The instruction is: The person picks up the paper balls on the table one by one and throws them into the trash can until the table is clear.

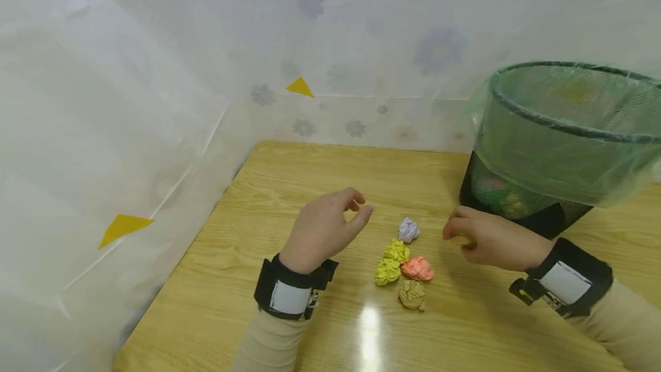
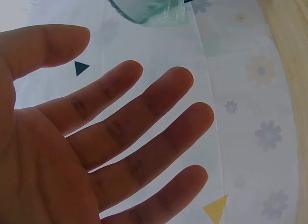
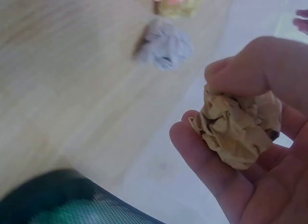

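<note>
In the right wrist view, a crumpled tan paper ball (image 3: 238, 127) is pinched between the thumb and fingers of my right hand (image 1: 498, 240); the head view hides it behind the hand. That hand hovers over the table, just left of the bin. My left hand (image 1: 325, 225) is held above the table with fingers spread and nothing in the palm. Between the hands lie a white paper ball (image 1: 408, 230), two touching yellow paper balls (image 1: 391, 263), a pink paper ball (image 1: 418, 268) and another tan paper ball (image 1: 412, 295) nearest me.
A black mesh bin (image 1: 537, 188) with a green liner bag (image 1: 547, 154) over its rim stands at the right; blurred coloured shapes show through its side. The wooden table (image 1: 217, 286) meets a floral-patterned white sheet (image 1: 361, 45) at the back and left.
</note>
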Demonstrator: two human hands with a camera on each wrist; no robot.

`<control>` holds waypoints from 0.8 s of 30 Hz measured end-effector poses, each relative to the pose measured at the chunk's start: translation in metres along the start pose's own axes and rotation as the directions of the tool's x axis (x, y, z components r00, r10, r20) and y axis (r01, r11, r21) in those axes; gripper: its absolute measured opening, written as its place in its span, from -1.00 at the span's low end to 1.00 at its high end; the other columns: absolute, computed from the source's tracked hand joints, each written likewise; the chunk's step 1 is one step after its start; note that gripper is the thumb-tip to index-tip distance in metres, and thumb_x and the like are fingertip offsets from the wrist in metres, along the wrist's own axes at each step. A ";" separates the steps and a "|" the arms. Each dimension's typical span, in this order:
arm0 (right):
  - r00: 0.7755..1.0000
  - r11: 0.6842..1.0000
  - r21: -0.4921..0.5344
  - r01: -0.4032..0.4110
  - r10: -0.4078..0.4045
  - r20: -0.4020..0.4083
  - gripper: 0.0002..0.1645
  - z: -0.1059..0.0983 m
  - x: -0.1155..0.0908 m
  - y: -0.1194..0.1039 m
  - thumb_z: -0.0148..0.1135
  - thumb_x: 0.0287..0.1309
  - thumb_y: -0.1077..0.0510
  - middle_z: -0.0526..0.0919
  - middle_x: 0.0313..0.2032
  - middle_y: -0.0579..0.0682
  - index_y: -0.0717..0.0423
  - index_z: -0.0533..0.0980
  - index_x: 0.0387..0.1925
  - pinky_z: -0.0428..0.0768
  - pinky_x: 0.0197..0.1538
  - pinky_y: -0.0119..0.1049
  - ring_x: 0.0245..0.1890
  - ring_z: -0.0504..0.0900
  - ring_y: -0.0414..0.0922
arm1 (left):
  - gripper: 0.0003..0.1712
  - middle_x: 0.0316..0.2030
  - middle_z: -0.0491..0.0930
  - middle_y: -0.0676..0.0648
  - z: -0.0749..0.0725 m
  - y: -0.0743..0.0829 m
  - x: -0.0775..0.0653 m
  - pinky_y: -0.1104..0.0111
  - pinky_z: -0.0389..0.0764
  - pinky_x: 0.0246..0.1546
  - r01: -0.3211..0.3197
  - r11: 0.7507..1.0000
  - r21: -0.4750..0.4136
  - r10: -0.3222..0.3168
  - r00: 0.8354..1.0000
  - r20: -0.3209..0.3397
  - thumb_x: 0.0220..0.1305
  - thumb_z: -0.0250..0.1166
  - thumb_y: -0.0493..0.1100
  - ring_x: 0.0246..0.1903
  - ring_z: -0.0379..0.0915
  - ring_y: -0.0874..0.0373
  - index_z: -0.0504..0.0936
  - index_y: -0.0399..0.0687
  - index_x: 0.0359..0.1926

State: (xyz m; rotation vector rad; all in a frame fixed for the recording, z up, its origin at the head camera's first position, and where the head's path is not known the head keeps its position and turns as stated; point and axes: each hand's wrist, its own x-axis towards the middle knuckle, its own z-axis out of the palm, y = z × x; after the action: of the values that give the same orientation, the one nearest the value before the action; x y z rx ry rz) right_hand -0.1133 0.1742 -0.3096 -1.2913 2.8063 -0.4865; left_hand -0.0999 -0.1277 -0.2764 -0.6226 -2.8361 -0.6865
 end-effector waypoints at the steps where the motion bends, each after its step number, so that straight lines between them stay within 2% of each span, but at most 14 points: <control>1: 1.000 1.000 -0.003 -0.005 0.005 0.000 -0.59 -0.003 -0.001 -0.002 0.23 -0.10 0.43 0.40 -0.25 -0.19 -0.07 0.52 -0.24 0.42 -0.42 -0.46 -0.41 0.34 -0.37 | -0.59 -0.22 0.65 0.01 0.000 0.000 0.000 0.45 0.40 -0.61 -0.001 1.000 -0.001 0.001 1.000 0.000 0.33 0.05 0.16 -0.50 0.51 0.21 0.58 0.02 -0.05; 8: 0.999 0.999 -0.019 -0.032 0.032 -0.013 -0.61 -0.024 -0.006 -0.011 0.25 -0.06 0.44 0.41 -0.21 -0.15 -0.05 0.51 -0.22 0.41 -0.45 -0.48 -0.43 0.35 -0.39 | -0.61 -0.23 0.64 0.02 0.000 0.000 -0.001 0.46 0.38 -0.63 -0.005 1.000 -0.007 0.005 1.000 0.000 0.33 0.06 0.15 -0.54 0.49 0.23 0.58 0.02 -0.07; 14: 0.998 0.996 -0.085 -0.017 0.011 -0.067 -0.57 -0.040 -0.010 -0.017 0.31 -0.09 0.42 0.41 -0.19 -0.18 -0.07 0.51 -0.19 0.42 -0.44 -0.47 -0.38 0.37 -0.41 | -0.60 -0.23 0.64 0.03 -0.001 0.000 -0.001 0.46 0.38 -0.64 -0.007 1.000 -0.010 0.007 1.000 0.003 0.33 0.05 0.16 -0.56 0.48 0.25 0.58 0.02 -0.06; 20: 0.995 0.989 -0.132 -0.063 0.053 -0.080 -0.55 -0.056 -0.013 -0.025 0.35 -0.10 0.38 0.42 -0.14 -0.20 -0.12 0.51 -0.18 0.40 -0.47 -0.48 -0.41 0.37 -0.43 | -0.61 -0.24 0.64 0.02 -0.002 0.001 -0.002 0.45 0.37 -0.66 -0.020 0.999 -0.026 0.020 1.000 -0.002 0.33 0.07 0.15 -0.62 0.43 0.29 0.58 0.01 -0.07; 24: 0.993 0.983 -0.164 -0.078 0.063 -0.097 -0.55 -0.065 -0.014 -0.030 0.38 -0.13 0.38 0.43 -0.11 -0.15 -0.07 0.53 -0.17 0.38 -0.50 -0.48 -0.45 0.37 -0.44 | -0.60 -0.23 0.64 0.02 -0.002 0.001 -0.002 0.44 0.37 -0.66 -0.018 0.999 -0.028 0.018 1.000 -0.001 0.33 0.06 0.15 -0.61 0.43 0.28 0.58 0.00 -0.06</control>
State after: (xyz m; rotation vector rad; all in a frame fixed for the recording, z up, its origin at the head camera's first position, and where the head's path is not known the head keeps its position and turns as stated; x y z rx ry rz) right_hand -0.0912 0.1845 -0.2404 -1.2196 3.0144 -0.3214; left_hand -0.0975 -0.1286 -0.2749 -0.6517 -2.8213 -0.7251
